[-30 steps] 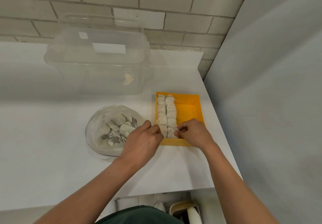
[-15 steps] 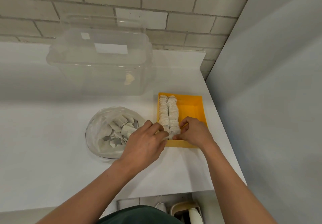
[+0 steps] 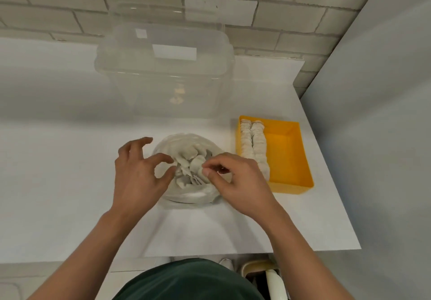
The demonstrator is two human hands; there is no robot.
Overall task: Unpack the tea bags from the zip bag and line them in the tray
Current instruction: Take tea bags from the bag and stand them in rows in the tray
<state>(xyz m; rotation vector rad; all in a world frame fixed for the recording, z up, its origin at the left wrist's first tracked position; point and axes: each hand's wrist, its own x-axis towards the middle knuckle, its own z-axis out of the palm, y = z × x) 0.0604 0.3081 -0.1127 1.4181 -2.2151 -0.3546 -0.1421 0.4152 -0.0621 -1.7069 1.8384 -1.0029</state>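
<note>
An open clear zip bag [image 3: 186,196] sits on the white counter in front of me, with several pale tea bags [image 3: 190,164] loose inside. My left hand [image 3: 137,176] hovers at the bag's left rim, fingers spread, thumb and forefinger curved toward the opening. My right hand [image 3: 238,183] is over the bag's right side, thumb and forefinger nearly pinched above the tea bags; I cannot tell if they hold one. To the right stands the yellow tray [image 3: 290,186], with two rows of tea bags [image 3: 253,145] lined along its left side.
A large clear plastic box with a lid [image 3: 163,73] stands behind the bag against the brick wall. A grey panel [image 3: 373,136] bounds the counter on the right. The counter's front edge [image 3: 233,252] runs just below my forearms.
Both hands have left the near end of the tray and moved left to the zip bag's opening. The view has shifted so the bag is now centred.
</note>
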